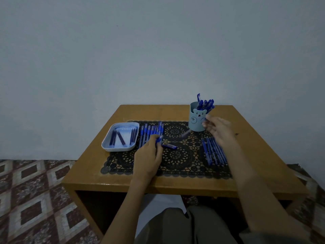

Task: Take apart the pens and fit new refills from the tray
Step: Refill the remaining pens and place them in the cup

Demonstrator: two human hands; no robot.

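Table: brown wood with black mat
Tray: on the left, refills inside
Left hand: curled round a pen beside the tray
Right hand: blurry, grip unclear
Pen: light, thin, slippery; hold its middle

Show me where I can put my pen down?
The table is bare along its near edge, below the lace mat. The mat's middle too, between the left hand, gripping a pen, and the right-side row. Crowded: tray and pen row left, cup back right.
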